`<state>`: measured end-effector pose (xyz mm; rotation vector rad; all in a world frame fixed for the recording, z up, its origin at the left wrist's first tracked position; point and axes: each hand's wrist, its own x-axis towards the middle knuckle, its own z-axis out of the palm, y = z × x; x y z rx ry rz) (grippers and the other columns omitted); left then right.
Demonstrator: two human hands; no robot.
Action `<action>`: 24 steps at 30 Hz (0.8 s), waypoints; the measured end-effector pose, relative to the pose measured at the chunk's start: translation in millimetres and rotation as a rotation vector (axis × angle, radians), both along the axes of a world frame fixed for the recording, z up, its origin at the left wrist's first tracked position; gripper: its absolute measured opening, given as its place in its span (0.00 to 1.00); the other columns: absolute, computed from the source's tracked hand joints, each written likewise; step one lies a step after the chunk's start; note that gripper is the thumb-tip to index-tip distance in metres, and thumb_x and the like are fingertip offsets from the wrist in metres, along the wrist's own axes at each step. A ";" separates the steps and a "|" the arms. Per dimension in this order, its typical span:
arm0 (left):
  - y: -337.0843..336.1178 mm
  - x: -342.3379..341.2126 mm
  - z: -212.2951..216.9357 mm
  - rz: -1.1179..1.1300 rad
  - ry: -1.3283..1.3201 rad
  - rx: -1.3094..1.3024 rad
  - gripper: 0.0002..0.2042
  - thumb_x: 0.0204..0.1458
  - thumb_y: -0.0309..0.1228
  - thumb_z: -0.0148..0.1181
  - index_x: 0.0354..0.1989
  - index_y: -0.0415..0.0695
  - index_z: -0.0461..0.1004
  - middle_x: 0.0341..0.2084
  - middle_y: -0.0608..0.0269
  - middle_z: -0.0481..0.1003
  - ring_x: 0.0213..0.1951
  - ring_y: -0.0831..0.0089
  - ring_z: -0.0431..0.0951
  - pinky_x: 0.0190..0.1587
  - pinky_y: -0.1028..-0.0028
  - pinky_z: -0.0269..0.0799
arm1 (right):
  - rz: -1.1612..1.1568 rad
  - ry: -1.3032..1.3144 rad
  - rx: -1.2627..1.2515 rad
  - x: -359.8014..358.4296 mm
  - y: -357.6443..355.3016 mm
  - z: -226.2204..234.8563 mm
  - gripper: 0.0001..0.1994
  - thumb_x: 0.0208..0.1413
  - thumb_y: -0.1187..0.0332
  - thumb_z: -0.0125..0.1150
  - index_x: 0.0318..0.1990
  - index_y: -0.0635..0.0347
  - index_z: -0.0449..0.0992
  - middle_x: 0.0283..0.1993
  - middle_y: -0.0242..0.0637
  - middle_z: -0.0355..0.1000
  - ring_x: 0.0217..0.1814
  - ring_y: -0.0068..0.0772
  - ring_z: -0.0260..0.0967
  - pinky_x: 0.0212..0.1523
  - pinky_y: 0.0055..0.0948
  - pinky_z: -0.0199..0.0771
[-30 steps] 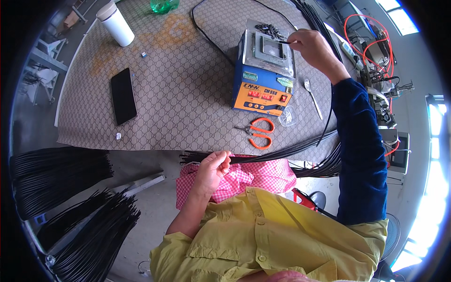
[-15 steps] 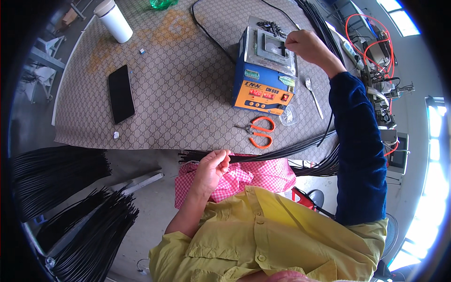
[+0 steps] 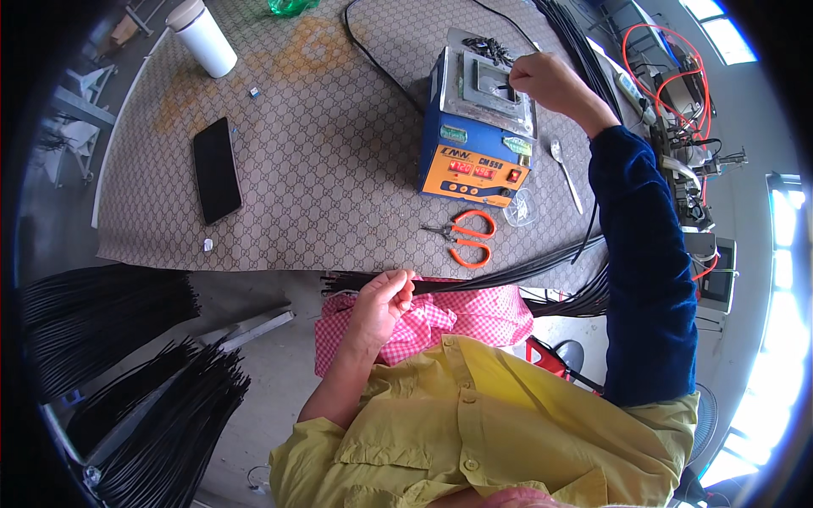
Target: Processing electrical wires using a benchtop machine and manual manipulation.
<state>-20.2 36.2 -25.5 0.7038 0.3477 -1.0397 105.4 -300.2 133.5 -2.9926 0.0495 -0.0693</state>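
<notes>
A blue solder pot (image 3: 434, 140) with an orange front panel and a lit red display stands on the table. Over the right side of its square metal well is my right hand (image 3: 546, 83), fingers pinched together. A thin black piece (image 3: 506, 87) shows at those fingertips above the well; its exact kind is too small to tell. At the table's near edge my left hand (image 3: 383, 303) is closed around a bundle of black cables (image 3: 500, 276), which runs off to the right. Their ends stick out left of this hand, above a pink checked cloth (image 3: 487, 315).
Orange-handled snips (image 3: 471, 239), a small clear dish (image 3: 521, 208) and a spoon (image 3: 566, 176) lie near the pot. Left are a phone (image 3: 218, 172) and a white tumbler (image 3: 203, 41). More black cables (image 3: 169, 415) hang at lower left. Small black bits (image 3: 487, 49) lie behind the well.
My right hand has shifted slightly left, and less of the thin black piece shows at its fingertips. The left hand stays in place on the cables.
</notes>
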 end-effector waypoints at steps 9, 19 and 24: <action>0.4 -0.1 -1.7 -0.004 -0.004 -0.021 0.08 0.53 0.28 0.48 0.35 0.37 0.69 0.22 0.66 0.68 0.22 0.81 0.65 0.25 0.83 0.60 | -0.006 0.001 -0.007 1.5 -0.8 -0.8 0.07 0.42 0.69 0.54 0.26 0.63 0.73 0.21 0.40 0.69 0.23 0.33 0.66 0.26 0.30 0.65; -0.5 -1.2 -2.8 0.012 -0.020 -0.015 0.08 0.52 0.29 0.49 0.34 0.37 0.70 0.22 0.66 0.68 0.21 0.81 0.65 0.24 0.82 0.59 | -0.080 0.053 0.322 -10.6 -13.1 7.3 0.09 0.43 0.65 0.56 0.28 0.62 0.75 0.17 0.34 0.67 0.19 0.23 0.64 0.21 0.24 0.63; -1.0 -1.3 -4.4 0.003 -0.022 -0.011 0.08 0.52 0.30 0.49 0.34 0.38 0.70 0.22 0.66 0.68 0.21 0.81 0.64 0.24 0.82 0.59 | -0.061 0.090 0.443 -17.8 -13.4 10.6 0.08 0.47 0.67 0.55 0.28 0.63 0.75 0.15 0.27 0.63 0.16 0.15 0.57 0.17 0.18 0.57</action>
